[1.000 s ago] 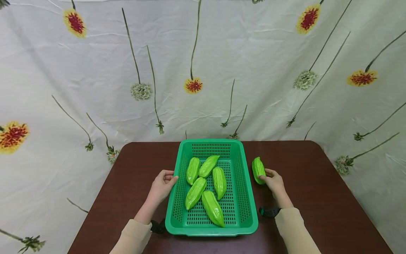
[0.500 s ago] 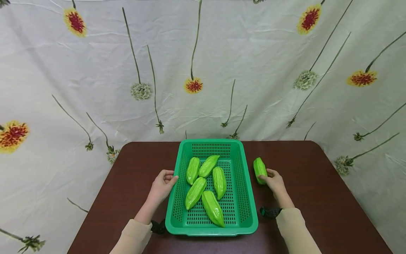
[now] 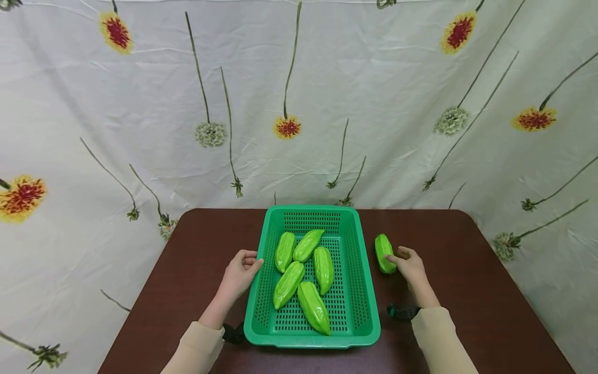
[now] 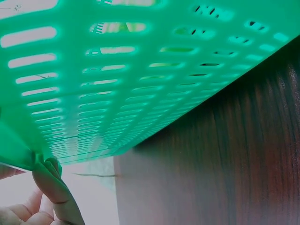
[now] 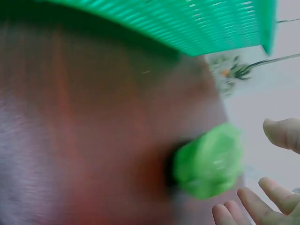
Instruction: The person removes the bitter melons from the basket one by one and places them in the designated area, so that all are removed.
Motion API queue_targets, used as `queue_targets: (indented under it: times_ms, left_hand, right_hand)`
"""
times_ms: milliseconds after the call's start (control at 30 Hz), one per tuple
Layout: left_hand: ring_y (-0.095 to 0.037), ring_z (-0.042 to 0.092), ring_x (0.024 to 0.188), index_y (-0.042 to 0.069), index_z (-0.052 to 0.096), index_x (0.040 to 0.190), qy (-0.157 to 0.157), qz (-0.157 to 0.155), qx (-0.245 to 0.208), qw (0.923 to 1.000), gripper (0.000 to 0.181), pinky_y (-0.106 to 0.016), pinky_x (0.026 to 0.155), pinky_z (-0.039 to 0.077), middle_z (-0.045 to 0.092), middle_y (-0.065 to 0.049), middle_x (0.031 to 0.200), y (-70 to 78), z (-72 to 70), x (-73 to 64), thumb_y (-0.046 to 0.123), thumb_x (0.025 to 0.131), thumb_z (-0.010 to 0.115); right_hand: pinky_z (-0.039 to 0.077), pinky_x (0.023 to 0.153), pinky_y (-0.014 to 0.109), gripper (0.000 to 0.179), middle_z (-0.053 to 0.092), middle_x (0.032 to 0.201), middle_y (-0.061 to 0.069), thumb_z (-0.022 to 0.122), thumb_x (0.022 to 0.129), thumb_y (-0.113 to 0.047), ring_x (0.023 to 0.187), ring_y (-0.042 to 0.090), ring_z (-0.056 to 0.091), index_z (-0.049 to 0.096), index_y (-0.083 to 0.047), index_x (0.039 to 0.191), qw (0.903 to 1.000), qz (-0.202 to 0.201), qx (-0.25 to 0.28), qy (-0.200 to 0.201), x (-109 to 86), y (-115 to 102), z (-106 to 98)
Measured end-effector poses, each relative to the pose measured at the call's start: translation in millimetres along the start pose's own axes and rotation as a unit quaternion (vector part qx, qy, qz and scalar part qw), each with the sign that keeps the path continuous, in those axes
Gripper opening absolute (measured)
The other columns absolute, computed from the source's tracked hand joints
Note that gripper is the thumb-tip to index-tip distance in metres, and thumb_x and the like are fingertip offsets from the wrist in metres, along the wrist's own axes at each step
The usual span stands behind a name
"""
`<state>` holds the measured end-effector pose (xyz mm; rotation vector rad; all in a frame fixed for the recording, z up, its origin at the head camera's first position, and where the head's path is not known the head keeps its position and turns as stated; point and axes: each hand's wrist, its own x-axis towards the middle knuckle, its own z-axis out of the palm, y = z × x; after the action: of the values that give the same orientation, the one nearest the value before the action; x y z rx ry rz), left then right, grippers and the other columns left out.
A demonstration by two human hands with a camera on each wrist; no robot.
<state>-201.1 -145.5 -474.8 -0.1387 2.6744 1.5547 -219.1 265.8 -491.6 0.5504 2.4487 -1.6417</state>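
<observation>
My left hand (image 3: 241,272) pinches the left rim of a green plastic basket (image 3: 369,291) between thumb and fingers; in the left wrist view the thumb (image 4: 54,190) lies against the rim. Inside the basket lie several light green, ridged bitter melons (image 3: 314,307). Another bitter melon (image 3: 384,252) rests on the table, right of the basket. Beside it is my right hand (image 3: 411,267), thumb and fingers spread. The right wrist view shows this bitter melon (image 5: 208,161) blurred, with a gap between it and the fingertips.
The dark brown wooden table (image 3: 448,259) extends on both sides of the basket. A pale cloth (image 3: 402,171) printed with flowers hangs behind its far edge. Each wrist wears a dark band, such as the right band (image 3: 403,312).
My right hand has let go of the bitter melon on the table and drawn slightly right, its fingers spreading. That melon has shifted a little to the right. The left hand stays on the rim.
</observation>
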Motion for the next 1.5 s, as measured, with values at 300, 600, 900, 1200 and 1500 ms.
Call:
queue_targets:
  times_ms: [300, 600, 900, 1200, 1500]
  left_hand:
    - [-0.026, 0.063, 0.091, -0.003, 0.056, 0.122, -0.004, 0.004, 0.006, 1.0000, 0.032, -0.036, 0.074, 0.053, 0.062, -0.020, 0.108, 3.4, -2.3, -1.7, 0.017, 0.098, 0.061]
    - [-0.027, 0.064, 0.093, -0.002, 0.056, 0.123, 0.002, 0.003, 0.005, 1.0000, 0.032, -0.035, 0.074, 0.053, 0.062, -0.018, 0.107, 1.8, -0.7, -0.8, 0.018, 0.098, 0.061]
    - [-0.027, 0.064, 0.093, -0.002, 0.056, 0.123, 0.006, 0.003, 0.001, 1.0000, 0.032, -0.036, 0.075, 0.052, 0.062, -0.019, 0.107, 2.1, -0.7, -2.3, 0.017, 0.098, 0.062]
    - [-0.026, 0.064, 0.092, -0.001, 0.057, 0.123, 0.008, 0.001, 0.000, 1.0000, 0.032, -0.034, 0.073, 0.052, 0.063, -0.018, 0.106, 0.2, 1.3, -0.5, 0.017, 0.098, 0.061]
    - [-0.028, 0.063, 0.093, -0.002, 0.056, 0.123, 0.012, 0.003, 0.003, 0.9999, 0.032, -0.036, 0.074, 0.052, 0.062, -0.018, 0.106, 0.1, 1.6, -0.4, 0.018, 0.098, 0.061]
  right_hand:
    - [0.028, 0.117, 0.054, 0.076, 0.025, 0.160, 0.020, 0.060, 0.098, -0.033, 0.146, 0.037, 0.028, 0.020, -0.007, 0.157, 0.9980, -0.056, 0.027, 0.009, -16.0, -59, -17]
    - [0.031, 0.117, 0.049, 0.075, 0.031, 0.159, 0.012, 0.064, 0.096, -0.035, 0.147, 0.030, 0.030, 0.026, -0.010, 0.156, 0.9917, -0.116, 0.054, -0.011, -30.2, -110, -4]
    - [0.032, 0.116, 0.047, 0.073, 0.033, 0.158, 0.012, 0.065, 0.096, -0.032, 0.145, 0.029, 0.033, 0.028, -0.011, 0.155, 0.9871, -0.138, 0.067, -0.045, -40.3, -135, 28]
    - [0.037, 0.111, 0.052, 0.073, 0.038, 0.154, 0.012, 0.070, 0.092, -0.035, 0.142, 0.033, 0.037, 0.034, -0.012, 0.151, 0.9874, -0.137, 0.058, -0.055, -38.2, -128, 63]
    - [0.041, 0.106, 0.055, 0.077, 0.041, 0.150, 0.019, 0.070, 0.091, -0.037, 0.138, 0.038, 0.041, 0.034, -0.007, 0.151, 0.9919, -0.109, 0.018, -0.063, -33.4, -112, 100]
